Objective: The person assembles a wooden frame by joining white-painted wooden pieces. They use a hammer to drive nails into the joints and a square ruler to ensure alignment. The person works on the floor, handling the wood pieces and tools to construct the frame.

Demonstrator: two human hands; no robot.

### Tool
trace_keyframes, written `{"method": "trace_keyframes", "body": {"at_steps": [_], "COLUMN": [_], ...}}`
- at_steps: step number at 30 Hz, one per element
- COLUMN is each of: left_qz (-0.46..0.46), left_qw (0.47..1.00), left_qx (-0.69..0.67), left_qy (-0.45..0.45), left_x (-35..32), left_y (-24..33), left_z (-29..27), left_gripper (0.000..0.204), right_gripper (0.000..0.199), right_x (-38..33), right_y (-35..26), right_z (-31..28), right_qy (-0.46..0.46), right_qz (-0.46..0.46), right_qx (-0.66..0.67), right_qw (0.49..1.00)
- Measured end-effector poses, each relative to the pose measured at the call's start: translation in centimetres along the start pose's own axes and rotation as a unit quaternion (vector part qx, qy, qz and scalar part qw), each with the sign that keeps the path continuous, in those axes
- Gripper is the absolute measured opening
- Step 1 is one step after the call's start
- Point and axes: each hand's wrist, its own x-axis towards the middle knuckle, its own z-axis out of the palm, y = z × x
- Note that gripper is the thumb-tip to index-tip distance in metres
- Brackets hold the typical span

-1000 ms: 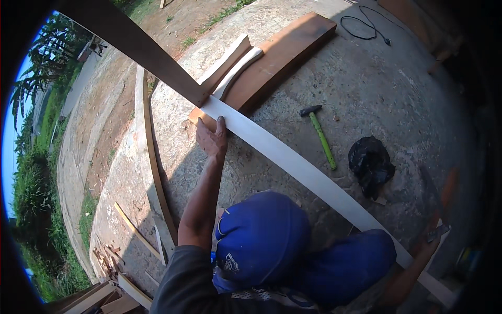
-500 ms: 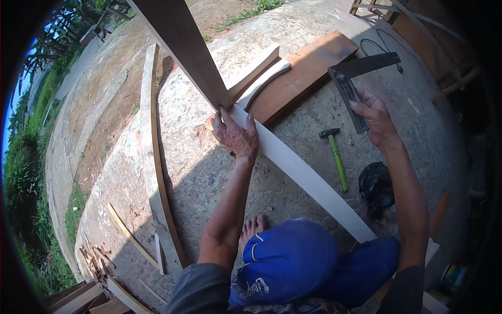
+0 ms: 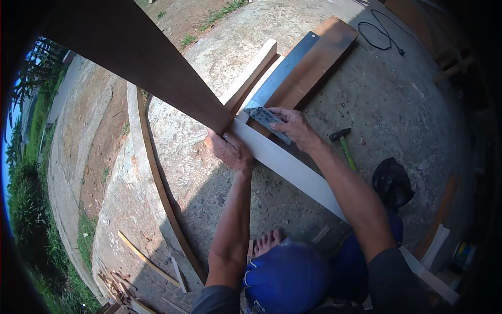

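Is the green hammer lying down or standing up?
Lying down. The hammer rests flat on the concrete floor, its green handle stretched along the ground, beside the person's right forearm. No hand touches it.

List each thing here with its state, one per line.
Left hand: pressed flat on the white board.
Right hand: gripping the square.
Square: laid across the white board.
White board: slanting, held down.
Hammer: lying loose on the concrete.
Cable: loose on the ground.

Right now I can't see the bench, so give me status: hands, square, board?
Left hand pressing white board at the joint. Right hand holding steel square across it. Hammer lies clear.
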Motion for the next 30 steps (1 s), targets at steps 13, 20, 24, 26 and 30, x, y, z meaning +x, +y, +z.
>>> {"method": "trace_keyframes", "body": {"at_steps": [13, 20, 24, 26, 30], "left_qz": [-0.025, -0.006, 0.032, 0.022, 0.129], "left_qw": [0.993, 0.994, 0.995, 0.995, 0.981], "left_qx": [0.108, 0.094, 0.082, 0.085, 0.051], "left_qy": [0.036, 0.051, 0.046, 0.043, 0.134], "left_x": [-0.9, -1.0, -1.0, -0.8, -1.2], "left_y": [0.3, 0.3, 0.1, -0.3, -0.8], "left_z": [0.3, 0.5, 0.4, 0.5, 1.4], "left_gripper": [0.042, 0.039, 0.041, 0.042, 0.036], "right_gripper": [0.043, 0.04, 0.04, 0.04, 0.039], "right_x": [1.9, 2.5, 2.5, 2.4, 2.3], "right_y": [0.3, 1.5, 1.5, 1.4, 1.5], "right_z": [3.3, 3.4, 3.3, 3.3, 3.3], "right_qy": [0.008, 0.031, 0.041, 0.044, 0.046], "right_qz": [-0.023, -0.056, -0.055, -0.059, -0.042], "right_qx": [-0.162, -0.178, -0.189, -0.198, -0.188], "right_qw": [0.986, 0.982, 0.98, 0.977, 0.98]}}
